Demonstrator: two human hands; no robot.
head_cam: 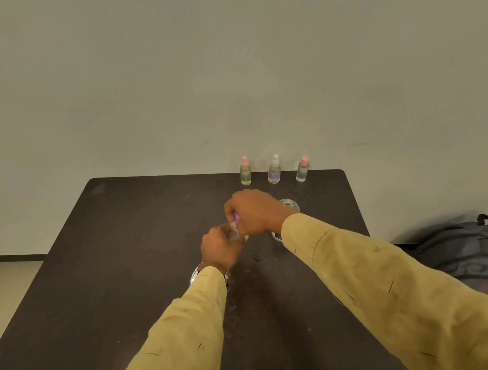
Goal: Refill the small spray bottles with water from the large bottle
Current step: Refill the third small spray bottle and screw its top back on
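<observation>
Held small bottle mostly hidden; backpack blurred.

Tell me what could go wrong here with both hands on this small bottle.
Left hand and right hand both grip the small bottle; a slip could spill it on the table. The right sleeve sits close to the large bottle and might knock it over.

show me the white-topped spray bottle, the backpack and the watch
white-topped spray bottle (274, 173), head view, on its clear body
backpack (476, 255), head view, on its grey front
watch (195, 275), head view, on the metal band
</observation>
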